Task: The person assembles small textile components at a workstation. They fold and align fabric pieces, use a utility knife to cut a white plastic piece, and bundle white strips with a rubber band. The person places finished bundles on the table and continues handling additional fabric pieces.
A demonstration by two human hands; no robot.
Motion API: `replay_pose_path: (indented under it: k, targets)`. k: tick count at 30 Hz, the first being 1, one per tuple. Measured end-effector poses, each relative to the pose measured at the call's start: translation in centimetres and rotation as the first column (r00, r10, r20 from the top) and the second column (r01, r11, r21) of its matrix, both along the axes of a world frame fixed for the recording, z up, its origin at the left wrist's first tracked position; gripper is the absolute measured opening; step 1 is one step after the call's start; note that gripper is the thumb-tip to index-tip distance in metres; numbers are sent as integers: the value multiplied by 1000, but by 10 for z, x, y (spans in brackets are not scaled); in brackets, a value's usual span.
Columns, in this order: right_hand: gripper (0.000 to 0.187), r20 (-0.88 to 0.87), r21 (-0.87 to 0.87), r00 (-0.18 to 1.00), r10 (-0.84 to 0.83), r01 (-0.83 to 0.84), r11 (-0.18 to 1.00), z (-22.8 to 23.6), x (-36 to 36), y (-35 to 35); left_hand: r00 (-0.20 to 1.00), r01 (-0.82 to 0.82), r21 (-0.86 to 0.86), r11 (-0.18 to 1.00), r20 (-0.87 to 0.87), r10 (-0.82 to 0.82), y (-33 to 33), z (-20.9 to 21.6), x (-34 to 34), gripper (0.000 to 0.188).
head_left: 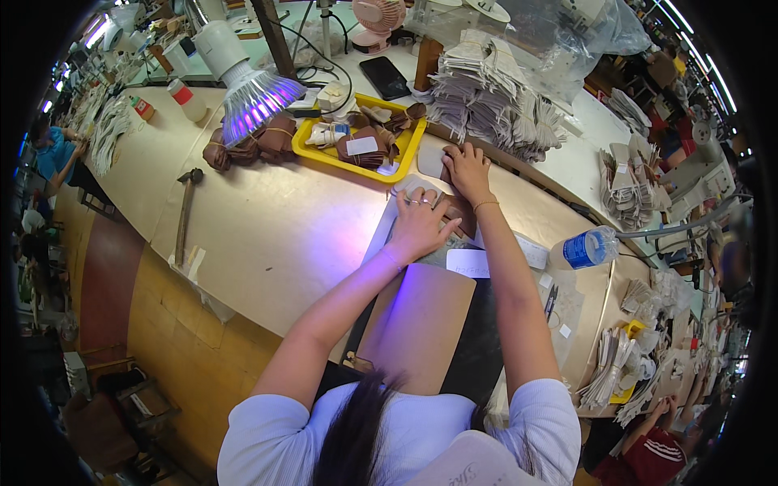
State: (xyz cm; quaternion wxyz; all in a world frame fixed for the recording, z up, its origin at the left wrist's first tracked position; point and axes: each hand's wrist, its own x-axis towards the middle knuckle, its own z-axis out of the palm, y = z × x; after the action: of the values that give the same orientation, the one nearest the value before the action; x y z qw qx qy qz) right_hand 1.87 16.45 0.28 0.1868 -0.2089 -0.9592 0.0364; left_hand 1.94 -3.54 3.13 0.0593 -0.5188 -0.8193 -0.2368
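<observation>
Just beyond the left hand (417, 227) lies a yellow tray (412, 147), and inside it are brown bundles (384, 151), some pale pieces (327, 134) and a white label (361, 146) on top. The left hand is not clenched; its fingers are spread and rest from above on the work. The right hand (468, 174) is ahead and to the right of it, with bent fingers touching a flat piece; I cannot tell if it pinches this. The dark brown piece (463, 215) is between the two hands, close to the left thumb. To the right of the right forearm, a clear plastic bottle (585, 248) with blue label lies on the worktop (300, 243); its content is hard to see. Beyond the right hand stands a tall stack of greyish pieces (486, 97).
</observation>
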Motion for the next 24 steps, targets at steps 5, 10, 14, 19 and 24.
replay_pose_path:
  k: [5,10,14,19,24]
  targets:
    - [30,-79,1,997,-7,7,1000,9,2,-3,995,-91,192,977,-11,95,0,-5,0,41]
    - [31,-220,-180,972,87,-129,975,42,20,-20,989,-141,356,924,4,150,5,-11,-3,38]
    - [30,-319,-240,928,195,-278,930,74,64,-46,993,-117,401,909,23,118,5,-13,-5,38]
    - [24,-382,-407,897,223,-379,831,125,142,-104,984,-115,474,873,175,35,-1,-11,-16,45]
    - [17,-365,-494,920,141,-320,808,131,217,-126,985,-24,496,868,162,-66,-11,24,-24,23]
